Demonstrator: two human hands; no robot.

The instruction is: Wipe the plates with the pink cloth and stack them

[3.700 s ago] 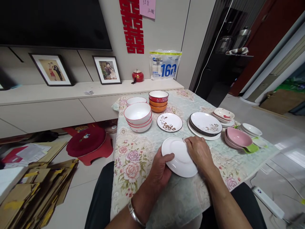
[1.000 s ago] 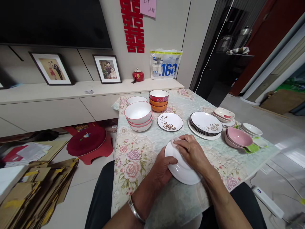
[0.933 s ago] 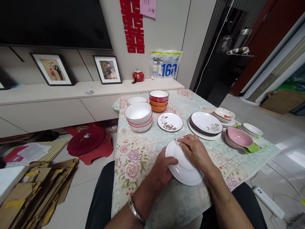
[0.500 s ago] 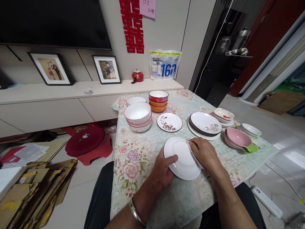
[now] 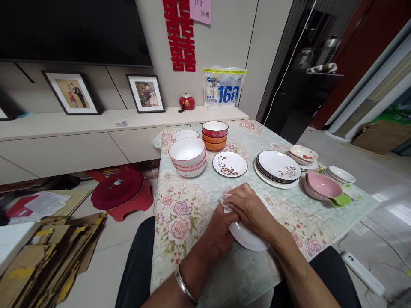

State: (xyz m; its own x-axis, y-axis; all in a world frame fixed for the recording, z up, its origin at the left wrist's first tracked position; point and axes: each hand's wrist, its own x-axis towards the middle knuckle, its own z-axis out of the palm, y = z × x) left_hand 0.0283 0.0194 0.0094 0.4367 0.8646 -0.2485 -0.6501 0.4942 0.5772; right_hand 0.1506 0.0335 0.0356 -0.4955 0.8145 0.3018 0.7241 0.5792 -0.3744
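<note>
A white plate point(image 5: 247, 238) is in my left hand point(image 5: 218, 229), whose fingers grip its left edge, thumb on top. My right hand point(image 5: 252, 210) lies over the plate's upper left part, closed on a thin white cloth point(image 5: 225, 199) pressed to the rim by my left thumb. The two hands overlap there, and much of the plate is hidden beneath the right one. Just beyond them, a flower-patterned plate point(image 5: 230, 164) rests alone on the tablecloth. To its right stands a stack of dark-rimmed plates point(image 5: 278, 164).
White bowls with red rims point(image 5: 187, 152) are stacked at the left, with orange and red bowls point(image 5: 215, 136) behind. Pink bowls point(image 5: 323, 186), small white bowls point(image 5: 341, 174) and heart-patterned dishes point(image 5: 302, 153) stand at the right. A red stool point(image 5: 120, 190) is on the floor.
My right hand has moved with the cloth from the plate's right edge across to its upper left, beside my left thumb. The left hand keeps hold of the plate.
</note>
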